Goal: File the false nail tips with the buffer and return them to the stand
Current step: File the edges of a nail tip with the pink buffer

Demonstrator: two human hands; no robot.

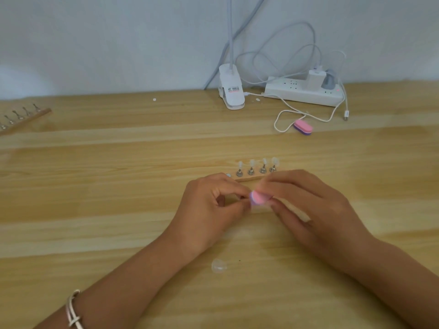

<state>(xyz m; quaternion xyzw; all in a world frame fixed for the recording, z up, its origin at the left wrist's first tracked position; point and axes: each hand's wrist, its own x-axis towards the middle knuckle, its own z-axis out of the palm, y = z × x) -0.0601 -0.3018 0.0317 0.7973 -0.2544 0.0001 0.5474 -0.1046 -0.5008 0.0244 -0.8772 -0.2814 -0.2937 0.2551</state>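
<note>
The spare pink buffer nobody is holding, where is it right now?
In the head view the spare buffer lies on the table, right of centre, beside a white cable loop and in front of the power strip.

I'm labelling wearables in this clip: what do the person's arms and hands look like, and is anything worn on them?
No sleeves show; both arms are bare to the frame edge. The left hand and right hand wear no gloves, and no rings are visible. A bracelet of thin, pale silvery-white bands circles the left wrist. Nothing is worn on the right wrist.
</note>
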